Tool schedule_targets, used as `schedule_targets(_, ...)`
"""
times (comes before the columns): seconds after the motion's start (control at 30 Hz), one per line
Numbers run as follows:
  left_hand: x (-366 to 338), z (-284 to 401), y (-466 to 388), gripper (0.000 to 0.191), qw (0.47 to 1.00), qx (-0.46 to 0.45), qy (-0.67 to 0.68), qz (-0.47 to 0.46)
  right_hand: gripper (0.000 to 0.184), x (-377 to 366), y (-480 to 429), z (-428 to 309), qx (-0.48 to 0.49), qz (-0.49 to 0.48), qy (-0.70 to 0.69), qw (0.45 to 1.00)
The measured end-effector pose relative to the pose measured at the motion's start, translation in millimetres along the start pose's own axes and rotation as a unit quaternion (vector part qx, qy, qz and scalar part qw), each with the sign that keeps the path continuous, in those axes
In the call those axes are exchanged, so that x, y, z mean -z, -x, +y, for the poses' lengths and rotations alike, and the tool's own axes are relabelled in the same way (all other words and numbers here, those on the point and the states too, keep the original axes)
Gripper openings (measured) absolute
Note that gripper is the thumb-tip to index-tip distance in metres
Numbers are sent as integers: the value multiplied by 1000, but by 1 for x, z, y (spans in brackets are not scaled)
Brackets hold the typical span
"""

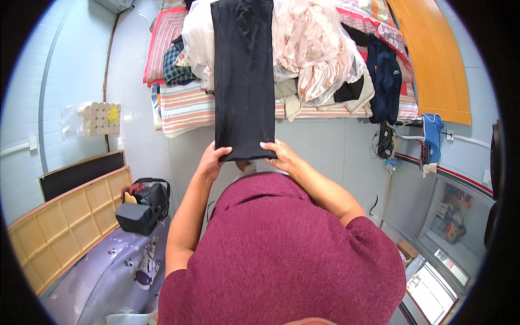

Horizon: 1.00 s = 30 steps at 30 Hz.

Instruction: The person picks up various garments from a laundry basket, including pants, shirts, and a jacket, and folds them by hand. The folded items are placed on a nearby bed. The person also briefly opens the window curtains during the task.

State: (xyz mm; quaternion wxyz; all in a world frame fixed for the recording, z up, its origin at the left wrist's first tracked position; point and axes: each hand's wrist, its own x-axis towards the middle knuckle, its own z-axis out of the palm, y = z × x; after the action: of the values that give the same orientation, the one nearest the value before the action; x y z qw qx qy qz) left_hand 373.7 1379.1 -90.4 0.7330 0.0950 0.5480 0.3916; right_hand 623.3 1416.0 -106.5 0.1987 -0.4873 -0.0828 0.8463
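A long piece of black cloth, which looks like a trouser leg or folded trousers (245,81), stretches from the bed towards me. My left hand (214,159) grips its near left corner, thumb on top. At the near right corner my right hand (280,154) pinches the hem the same way. The far part of the cloth lies over a heap of white and pale pink satin and sheer fabric (315,48). Right of that heap lies a dark navy garment (383,81). Folded plaid cloth (175,67) rests on the bed at the left.
A bed with a striped cover (187,109) stands before me, a wooden board (438,65) at its right. Packed paper rolls (99,118) are at the left. A black bag (148,203) sits near a wooden lattice panel (69,219). Blue cloth (432,138) hangs at the right.
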Motion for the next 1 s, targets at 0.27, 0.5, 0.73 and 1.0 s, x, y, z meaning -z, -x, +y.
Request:
schedule_targets(0.27, -15, -7, -1, 40, 972, -59, 223, -38, 47, -17, 13, -11, 29, 15, 134, 990)
schedule_targets(0.5, -17, 13, 20, 45, 933, -30, 354, -46, 32, -51, 18, -18, 51, -60, 117, 990)
schedule_targets(0.73, -35, 25, 57, 56, 964, -69, 255, -22, 37, -89, 24, -20, 89, -106, 185, 973)
schedule_targets(1.0, -54, 39, 39, 52, 968, -148, 161, 122, 24, -112, -4, -7, 140, -71, 282, 947)
